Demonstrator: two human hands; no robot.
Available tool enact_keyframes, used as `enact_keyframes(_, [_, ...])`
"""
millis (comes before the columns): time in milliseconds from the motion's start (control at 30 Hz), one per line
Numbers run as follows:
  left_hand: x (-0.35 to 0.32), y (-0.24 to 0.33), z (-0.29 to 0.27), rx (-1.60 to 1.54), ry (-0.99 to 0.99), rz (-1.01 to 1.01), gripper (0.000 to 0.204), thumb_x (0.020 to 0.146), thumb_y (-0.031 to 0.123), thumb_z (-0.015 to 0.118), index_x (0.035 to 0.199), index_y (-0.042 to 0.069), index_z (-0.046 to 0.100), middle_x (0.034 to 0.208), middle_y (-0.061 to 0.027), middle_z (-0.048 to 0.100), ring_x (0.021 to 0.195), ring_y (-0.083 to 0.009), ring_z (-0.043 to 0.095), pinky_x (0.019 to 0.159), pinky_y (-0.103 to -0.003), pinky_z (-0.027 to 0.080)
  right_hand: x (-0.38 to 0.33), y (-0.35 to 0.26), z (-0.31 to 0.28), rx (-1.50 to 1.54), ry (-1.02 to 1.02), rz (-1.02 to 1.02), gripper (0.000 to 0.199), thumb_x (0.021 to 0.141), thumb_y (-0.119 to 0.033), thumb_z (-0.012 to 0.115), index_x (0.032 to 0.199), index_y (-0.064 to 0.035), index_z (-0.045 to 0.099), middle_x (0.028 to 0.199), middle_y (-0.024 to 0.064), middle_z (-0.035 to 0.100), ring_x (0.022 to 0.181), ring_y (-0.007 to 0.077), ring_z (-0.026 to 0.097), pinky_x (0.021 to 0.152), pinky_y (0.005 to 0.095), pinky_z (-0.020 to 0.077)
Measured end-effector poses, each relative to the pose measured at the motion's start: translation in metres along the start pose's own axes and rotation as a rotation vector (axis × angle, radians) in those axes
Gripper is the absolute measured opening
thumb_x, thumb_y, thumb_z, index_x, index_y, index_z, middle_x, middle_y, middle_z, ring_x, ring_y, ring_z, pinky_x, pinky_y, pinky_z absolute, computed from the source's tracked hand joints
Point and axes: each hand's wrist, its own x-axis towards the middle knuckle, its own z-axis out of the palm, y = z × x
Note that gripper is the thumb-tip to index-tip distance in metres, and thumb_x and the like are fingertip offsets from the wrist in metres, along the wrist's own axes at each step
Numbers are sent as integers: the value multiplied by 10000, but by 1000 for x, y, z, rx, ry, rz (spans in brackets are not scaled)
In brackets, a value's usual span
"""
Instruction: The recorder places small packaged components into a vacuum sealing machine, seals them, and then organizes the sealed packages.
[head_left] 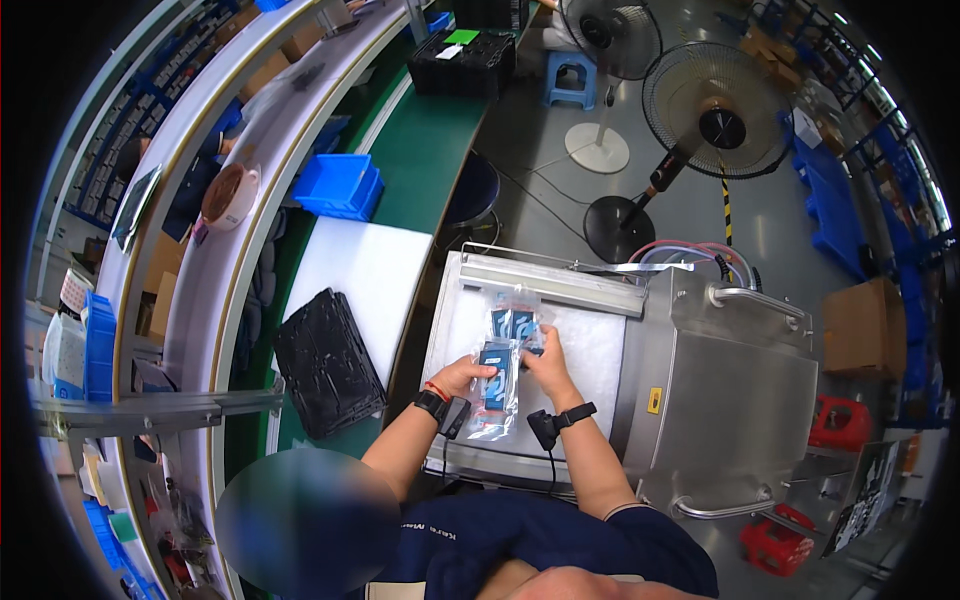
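Observation:
Above the white bed of a stainless steel machine (588, 400), both hands are on clear plastic bags with blue flat packs in them. My left hand (463, 377) is closed on the left edge of the nearer bagged blue pack (494, 392), its thumb lying on top. My right hand (550, 366) pinches at the right, between that pack and the farther bagged blue packs (512, 324). Its fingertips are partly hidden, and a small dark edge shows under them. The bags' loose clear ends stick out toward me and away from me.
The machine's steel lid (735, 400) stands at the right. To the left, a green bench (408, 180) carries a black tray (330, 362), a white foam sheet (350, 262) and a blue bin (340, 187). Standing fans (716, 125) are beyond. Red containers (778, 540) sit at the lower right.

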Motion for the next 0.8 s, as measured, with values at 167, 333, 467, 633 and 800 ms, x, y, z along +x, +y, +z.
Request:
enact_keyframes(167, [-47, 6, 17, 7, -20, 1, 421, 772, 69, 608, 1169, -17, 498, 1026, -105, 619, 884, -187, 624, 819, -321, 491, -10, -41, -37, 174, 8, -167, 597, 674, -6, 713, 1170, -10, 380, 1014, 86, 534, 900, 148, 555, 787, 266, 476])
enact_keyframes(333, [-74, -23, 7, 626, 66, 221, 399, 774, 164, 564, 1138, 0, 548, 1119, -126, 583, 990, -178, 572, 865, -310, 433, -32, -113, -11, -250, -1038, -69, 616, 653, -52, 754, 1175, -46, 428, 991, 63, 585, 885, 133, 555, 779, 275, 461])
enact_keyframes(467, [-94, -43, 20, 296, -119, 99, 440, 894, 405, 459, 1119, 38, 554, 984, -76, 620, 920, -156, 567, 800, -288, 455, -52, -107, 50, -497, -1602, -208, 637, 586, -98, 783, 1137, -63, 464, 940, 129, 593, 898, 210, 571, 789, 319, 449])
enact_keyframes(633, [-162, -52, 62, -213, 168, -85, 706, 855, 631, 334, 1219, 43, 475, 1155, -127, 564, 1010, -227, 571, 894, -360, 450, -98, -128, 92, -1032, -1407, -326, 674, 525, -36, 766, 1134, -95, 484, 1219, 177, 416, 980, 367, 536, 819, 359, 455])
enact_keyframes(800, [-209, -96, 34, -166, -46, 251, 555, 771, 196, 654, 1253, 21, 440, 1155, -145, 560, 1046, -249, 559, 932, -363, 425, -135, -107, 121, -867, -1230, -660, 755, 521, -57, 786, 1199, -87, 457, 1309, 232, 320, 1145, 382, 429, 908, 380, 422])
